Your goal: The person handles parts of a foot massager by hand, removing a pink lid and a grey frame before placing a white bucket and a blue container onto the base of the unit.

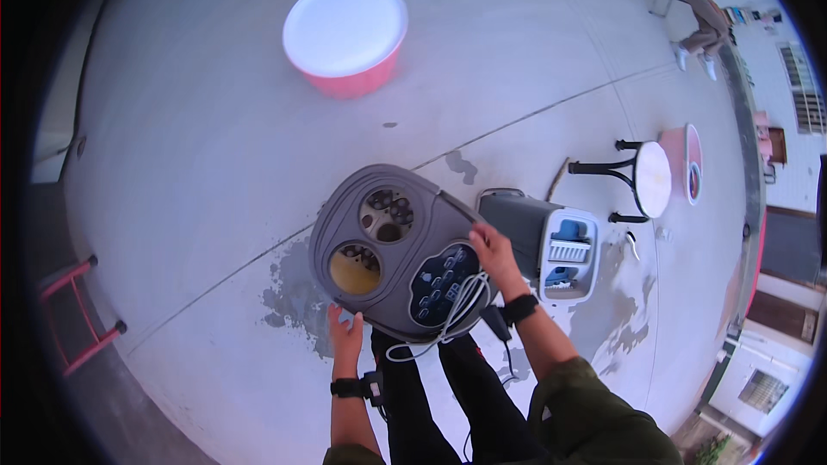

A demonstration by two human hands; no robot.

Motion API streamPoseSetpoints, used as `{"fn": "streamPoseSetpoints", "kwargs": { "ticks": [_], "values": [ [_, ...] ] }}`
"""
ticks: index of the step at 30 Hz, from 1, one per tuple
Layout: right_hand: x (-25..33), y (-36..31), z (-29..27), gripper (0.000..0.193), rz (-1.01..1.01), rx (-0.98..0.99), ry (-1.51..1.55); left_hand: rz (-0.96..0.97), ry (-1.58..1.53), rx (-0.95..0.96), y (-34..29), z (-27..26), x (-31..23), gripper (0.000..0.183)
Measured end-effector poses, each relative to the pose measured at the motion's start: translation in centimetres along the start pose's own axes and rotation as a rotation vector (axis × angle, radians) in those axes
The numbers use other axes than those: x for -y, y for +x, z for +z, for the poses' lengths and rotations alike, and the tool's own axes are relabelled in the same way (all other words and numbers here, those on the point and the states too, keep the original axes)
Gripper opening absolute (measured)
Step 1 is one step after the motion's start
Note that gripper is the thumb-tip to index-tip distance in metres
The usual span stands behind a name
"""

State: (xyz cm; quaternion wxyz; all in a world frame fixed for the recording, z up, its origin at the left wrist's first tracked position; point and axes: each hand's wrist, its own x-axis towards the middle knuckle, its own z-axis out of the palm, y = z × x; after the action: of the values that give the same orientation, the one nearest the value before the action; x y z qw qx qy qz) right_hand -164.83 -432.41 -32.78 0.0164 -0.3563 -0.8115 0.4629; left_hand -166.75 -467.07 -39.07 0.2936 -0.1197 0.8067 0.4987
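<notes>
A grey foot bath (405, 250) hangs in front of my legs, tilted so its top faces me. Its two round openings show dark rollers, one beside a yellowish patch. A dark control panel (442, 286) with buttons lies near its right side. Across the panel runs a looped pale power cord (461, 306). My right hand (497, 257) grips the right rim, fingers partly hidden. At the lower left edge, my left hand (346, 334) is closed against the rim; some of its fingers are hidden beneath.
Right of the foot bath stands a grey mop bucket (594, 254) with a slatted insert. Beyond are a round stool (652, 179) and a pink tub (676, 148). A pink tub with a white top (345, 30) stands ahead, a red frame (77, 319) left. A person (702, 9) is far right.
</notes>
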Motion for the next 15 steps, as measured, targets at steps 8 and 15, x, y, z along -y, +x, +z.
{"fn": "streamPoseSetpoints", "kwargs": {
  "ticks": [8,15],
  "values": [
    [-1.4,-19.9,-5.1,0.034,0.635,0.341,0.39,0.085,0.096,0.41,-9.5,1.8,-7.7,0.045],
    [-0.5,-25.3,-11.3,0.035,0.76,0.232,0.431,0.211,0.241,0.589,-15.3,4.2,-14.5,0.037]
  ]
}}
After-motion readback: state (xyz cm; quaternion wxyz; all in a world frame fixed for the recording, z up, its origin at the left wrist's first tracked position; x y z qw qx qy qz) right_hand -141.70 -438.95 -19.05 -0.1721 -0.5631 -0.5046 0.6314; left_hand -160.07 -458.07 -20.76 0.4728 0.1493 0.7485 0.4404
